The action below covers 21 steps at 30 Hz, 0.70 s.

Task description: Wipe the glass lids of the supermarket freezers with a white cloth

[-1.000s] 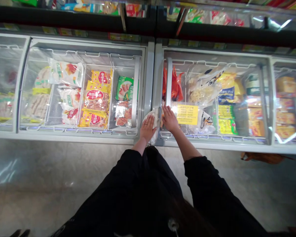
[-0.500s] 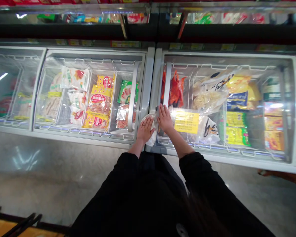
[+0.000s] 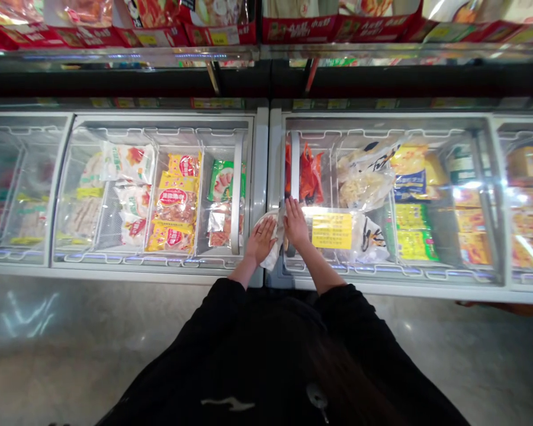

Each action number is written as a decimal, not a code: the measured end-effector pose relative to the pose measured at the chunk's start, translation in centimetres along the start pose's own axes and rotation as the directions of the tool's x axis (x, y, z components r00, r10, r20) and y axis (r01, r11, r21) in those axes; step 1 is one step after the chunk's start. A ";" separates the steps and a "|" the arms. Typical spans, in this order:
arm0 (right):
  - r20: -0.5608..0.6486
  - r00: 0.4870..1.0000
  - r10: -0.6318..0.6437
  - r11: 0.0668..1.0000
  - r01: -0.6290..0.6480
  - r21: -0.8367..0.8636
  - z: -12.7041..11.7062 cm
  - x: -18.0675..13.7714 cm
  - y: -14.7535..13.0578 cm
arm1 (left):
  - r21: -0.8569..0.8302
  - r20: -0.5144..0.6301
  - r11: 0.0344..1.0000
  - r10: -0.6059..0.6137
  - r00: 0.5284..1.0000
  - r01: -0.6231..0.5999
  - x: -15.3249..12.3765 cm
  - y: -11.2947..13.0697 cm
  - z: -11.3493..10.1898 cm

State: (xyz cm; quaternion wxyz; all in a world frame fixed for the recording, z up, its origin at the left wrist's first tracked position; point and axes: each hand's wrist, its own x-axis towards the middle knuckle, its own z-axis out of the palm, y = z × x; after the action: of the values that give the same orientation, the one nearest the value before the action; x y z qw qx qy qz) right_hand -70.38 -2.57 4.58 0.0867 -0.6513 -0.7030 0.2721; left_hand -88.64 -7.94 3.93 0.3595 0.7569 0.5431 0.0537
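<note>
Sleeves, black, two, reaching forward over a pale floor. Cloth, white, one: beneath the left hand, spread over the near end of the join between two chest freezers, its visible part showing past the fingers towards the right hand. Left hand: flat, palm down on the cloth, fingers extended and close together. Right hand: flat, grasping nothing visible, fingers straight, at the frame of the right freezer, just beside the cloth; whether it touches the cloth, cannot tell. Yellow notice, one, right of the right hand. Upright grey handles, two, one either side of the join. Left freezer: yellow packs, three showing; green pack, one. Right freezer: yellow-green packs, two showing; blue-and-yellow bag, one. Beyond, a shelf edge, bearing a row of red-fronted boxes, cut off above.
</note>
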 end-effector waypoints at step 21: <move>-0.129 0.990 0.048 0.999 -0.049 -0.006 -1.7 11.9 0.4 | 0.006 -0.039 0.994 -0.111 0.993 0.111 7.2 0.4 -1.4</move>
State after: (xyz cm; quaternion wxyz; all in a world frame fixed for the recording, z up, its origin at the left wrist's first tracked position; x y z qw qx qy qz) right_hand -70.88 9.29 3.02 0.1225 -0.6848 -0.6811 0.2283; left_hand -86.04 -1.09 3.03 0.3482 0.7259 0.5914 0.0461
